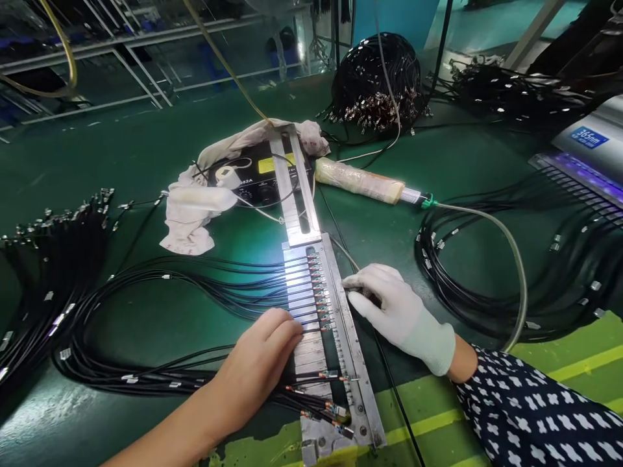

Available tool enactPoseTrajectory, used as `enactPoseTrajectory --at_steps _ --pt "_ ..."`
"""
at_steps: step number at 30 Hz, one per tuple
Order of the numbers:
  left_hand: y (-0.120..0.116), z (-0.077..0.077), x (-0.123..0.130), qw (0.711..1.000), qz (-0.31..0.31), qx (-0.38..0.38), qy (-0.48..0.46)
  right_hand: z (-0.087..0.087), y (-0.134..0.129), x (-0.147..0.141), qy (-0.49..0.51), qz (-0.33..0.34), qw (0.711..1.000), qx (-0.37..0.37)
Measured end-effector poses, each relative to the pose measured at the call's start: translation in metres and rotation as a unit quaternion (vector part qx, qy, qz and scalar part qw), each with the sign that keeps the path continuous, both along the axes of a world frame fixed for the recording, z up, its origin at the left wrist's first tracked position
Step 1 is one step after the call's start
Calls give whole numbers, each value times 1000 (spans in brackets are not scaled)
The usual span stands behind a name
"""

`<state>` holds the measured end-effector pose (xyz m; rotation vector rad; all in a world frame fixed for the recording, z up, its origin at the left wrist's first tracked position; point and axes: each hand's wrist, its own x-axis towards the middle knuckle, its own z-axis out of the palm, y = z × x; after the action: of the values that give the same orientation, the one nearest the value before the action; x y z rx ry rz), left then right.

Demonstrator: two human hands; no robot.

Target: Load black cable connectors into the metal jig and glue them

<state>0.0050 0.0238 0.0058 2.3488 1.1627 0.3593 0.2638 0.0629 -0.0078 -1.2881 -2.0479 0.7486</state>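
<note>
A long metal fixture [304,353] lies in front of me, with black cables [263,285] side by side in its slots and small metal connectors [324,301] at their ends. My left hand [267,353], bare, rests over the fixture's left side with curled fingers closed on a black cable at the lower end of the row. My right hand [396,311], in a white glove, grips the right rail [341,305] with thumb and index finger close together. Several loose cable ends [335,408] lie across the fixture's near end; part of their length is hidden under my left hand.
Behind the fixture stands a black control box [265,191] beside white cloth [189,227]. A wrapped tube [360,181] with a hose lies right of it. Cable bundles [379,78] sit at the back and left. A 365nm lamp unit [594,139] glows purple at far right.
</note>
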Motion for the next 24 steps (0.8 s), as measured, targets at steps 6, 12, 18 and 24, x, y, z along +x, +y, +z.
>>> enactPoseTrajectory --at_steps 6,12,18,24 --pt "5 -1 -3 998 -54 22 -26 1 2 0 4 -1 1000 -7" --pt "-13 -10 -13 985 -41 154 66 0 4 0 2 6 1000 -11" --pt "-21 3 -16 995 -37 71 64 -1 1 1 0 -1 1000 -3" --pt "-34 26 -32 986 22 -162 -29 -2 -11 6 -12 12 1000 -9"
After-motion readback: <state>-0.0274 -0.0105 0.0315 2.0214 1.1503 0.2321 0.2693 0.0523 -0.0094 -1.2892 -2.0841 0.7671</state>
